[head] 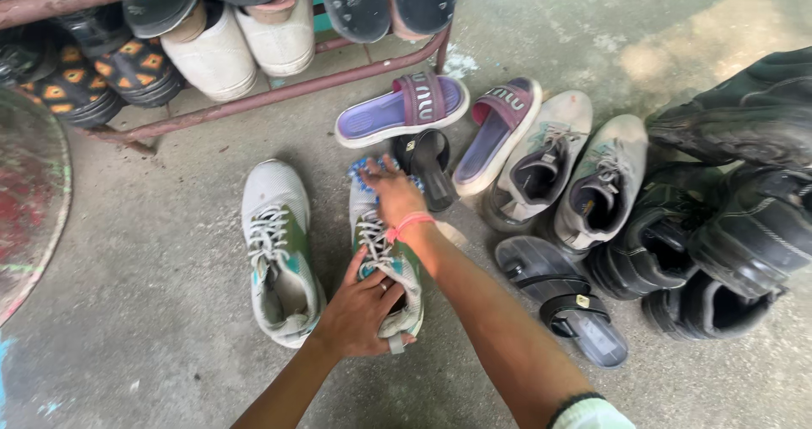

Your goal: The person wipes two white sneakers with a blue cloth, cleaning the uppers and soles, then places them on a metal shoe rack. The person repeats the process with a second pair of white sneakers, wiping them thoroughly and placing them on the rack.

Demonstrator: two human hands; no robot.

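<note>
At the far left edge of the concrete floor a round, paint-stained disc cuts into view, and above it a rusty metal shoe rack carries patterned sandals and a pair of white sneakers. Next along, a white-and-green sneaker lies alone on the floor, laces up, toe pointing toward the rack. Just to its right sits its mate, the second white-and-green sneaker, and both hands are on this one. The left hand is clamped around the heel end, fingers curled over the collar and tongue, a ring showing on one finger. The right hand, with a pink band at the wrist, lies over the toe end and is closed on a blue bristly brush; only the brush's edge shows past the fingers, so it may be some other scrubber. The shoe thus lies directly under both hands, heel nearest the person.

Beyond the toe, a black sandal stands close by, with two purple slides near the rack's foot. Further right rest two grey-white lace-up sneakers, side by side, and a dark strapped sandal lies nearer the person. At the right edge of the floor a heap of black shoes is piled together.
</note>
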